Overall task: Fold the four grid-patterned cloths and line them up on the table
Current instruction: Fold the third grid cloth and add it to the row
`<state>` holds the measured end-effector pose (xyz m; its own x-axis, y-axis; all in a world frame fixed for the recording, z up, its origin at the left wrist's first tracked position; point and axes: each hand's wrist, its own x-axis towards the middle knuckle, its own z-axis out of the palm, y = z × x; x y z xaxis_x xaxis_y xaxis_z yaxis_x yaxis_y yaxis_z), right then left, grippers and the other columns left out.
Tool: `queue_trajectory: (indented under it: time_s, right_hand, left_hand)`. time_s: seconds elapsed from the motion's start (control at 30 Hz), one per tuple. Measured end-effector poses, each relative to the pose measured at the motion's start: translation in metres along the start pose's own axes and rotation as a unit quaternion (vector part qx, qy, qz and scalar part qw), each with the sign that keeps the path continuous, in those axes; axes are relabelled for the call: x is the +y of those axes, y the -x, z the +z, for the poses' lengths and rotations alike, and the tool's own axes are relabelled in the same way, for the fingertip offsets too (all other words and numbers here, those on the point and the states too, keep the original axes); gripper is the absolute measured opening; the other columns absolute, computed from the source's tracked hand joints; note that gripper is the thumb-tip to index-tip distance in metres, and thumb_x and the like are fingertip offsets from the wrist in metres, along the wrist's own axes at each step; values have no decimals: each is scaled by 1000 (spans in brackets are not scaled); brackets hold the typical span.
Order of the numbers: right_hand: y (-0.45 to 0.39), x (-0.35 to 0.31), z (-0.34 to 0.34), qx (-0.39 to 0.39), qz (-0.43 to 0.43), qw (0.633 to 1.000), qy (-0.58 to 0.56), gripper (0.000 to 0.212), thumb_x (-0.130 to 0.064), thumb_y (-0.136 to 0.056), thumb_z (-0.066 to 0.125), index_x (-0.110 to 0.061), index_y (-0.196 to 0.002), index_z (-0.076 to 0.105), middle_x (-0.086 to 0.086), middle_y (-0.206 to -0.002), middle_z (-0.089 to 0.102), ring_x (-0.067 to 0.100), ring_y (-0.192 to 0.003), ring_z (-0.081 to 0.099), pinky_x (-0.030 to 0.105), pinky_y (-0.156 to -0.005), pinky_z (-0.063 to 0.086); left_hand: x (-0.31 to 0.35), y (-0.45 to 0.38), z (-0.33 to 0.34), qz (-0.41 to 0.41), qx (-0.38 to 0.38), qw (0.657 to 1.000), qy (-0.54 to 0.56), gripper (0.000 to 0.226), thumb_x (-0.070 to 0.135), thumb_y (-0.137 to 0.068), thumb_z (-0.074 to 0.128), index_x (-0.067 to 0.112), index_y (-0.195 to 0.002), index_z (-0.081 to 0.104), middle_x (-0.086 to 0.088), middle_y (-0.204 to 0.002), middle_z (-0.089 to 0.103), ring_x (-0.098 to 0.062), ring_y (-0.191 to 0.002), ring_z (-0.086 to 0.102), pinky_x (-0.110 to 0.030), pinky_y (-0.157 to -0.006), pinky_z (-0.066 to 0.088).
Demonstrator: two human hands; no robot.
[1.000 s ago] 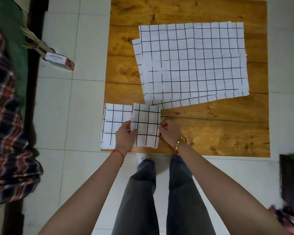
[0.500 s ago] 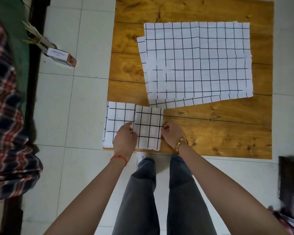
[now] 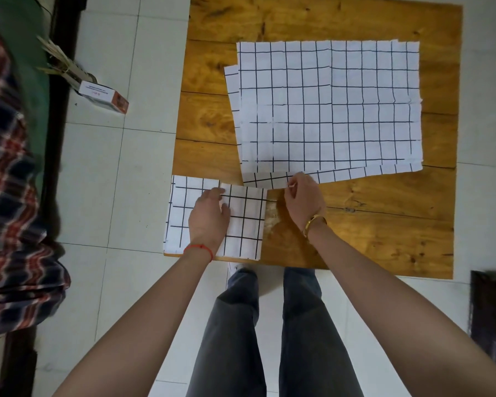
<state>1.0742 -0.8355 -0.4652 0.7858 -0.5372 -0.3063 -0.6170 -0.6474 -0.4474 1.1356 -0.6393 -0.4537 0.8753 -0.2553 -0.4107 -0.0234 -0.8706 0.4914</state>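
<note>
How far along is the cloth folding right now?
About halfway. Two folded cloths lie side by side at the table's near left corner, the left hand flat on them. The right hand is reaching to the near edge of the lower unfolded cloth. That one and the top cloth remain to fold.

Wooden table (image 3: 384,230) holds two folded cloths (image 3: 245,222) and two unfolded cloths (image 3: 327,110).
</note>
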Motion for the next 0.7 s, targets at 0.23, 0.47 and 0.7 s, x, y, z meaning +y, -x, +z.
queue_trajectory:
  time_s: [0.23,0.47,0.7]
  right_hand:
    - [-58,11,-16,-22,-74,996,54,24,-18,-90,56,-13,-113,50,7,-114,51,21,-106,49,29,-85,49]
    - [-87,22,-20,-72,-114,989,56,20,-13,-89,57,-13,-108,53,6,-111,52,19,-103,51,27,-88,48]
    - [-104,47,-32,-101,-140,983,56,14,-5,-86,60,-12,-97,55,5,-102,56,20,-98,52,30,-87,48]
  left_hand:
    - [35,-34,12,52,5,998,-46,30,13,-92,54,12,-122,60,-9,-117,61,-27,-104,58,-42,-83,53]
    - [64,-55,25,75,14,994,-81,33,11,-89,55,11,-122,61,-11,-116,62,-30,-105,58,-41,-84,51]
    - [86,-63,34,86,6,991,-104,38,8,-86,58,16,-123,59,-8,-121,58,-29,-113,50,-42,-90,47]
